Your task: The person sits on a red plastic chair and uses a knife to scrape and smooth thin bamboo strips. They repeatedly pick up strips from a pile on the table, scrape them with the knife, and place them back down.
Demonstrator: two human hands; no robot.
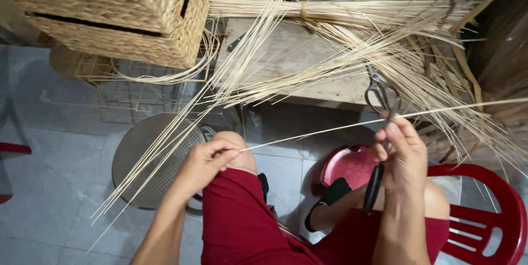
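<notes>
My left hand (206,160) pinches the near end of a single thin pale reed strip (330,127) over my left knee. The strip runs rightward across my lap and past the right edge of view. My right hand (404,155) grips a pair of dark metal scissors (380,97) with its handle loops up and its blades pointing down between my knees; the strip crosses my right fingers. I sit in dark red shorts.
A wooden bench (291,61) ahead carries a tied bundle of long reeds (352,12) that fans down toward the floor. A woven basket (115,15) sits upper left, a round metal stool (148,155) below it, a red plastic chair (489,210) at right.
</notes>
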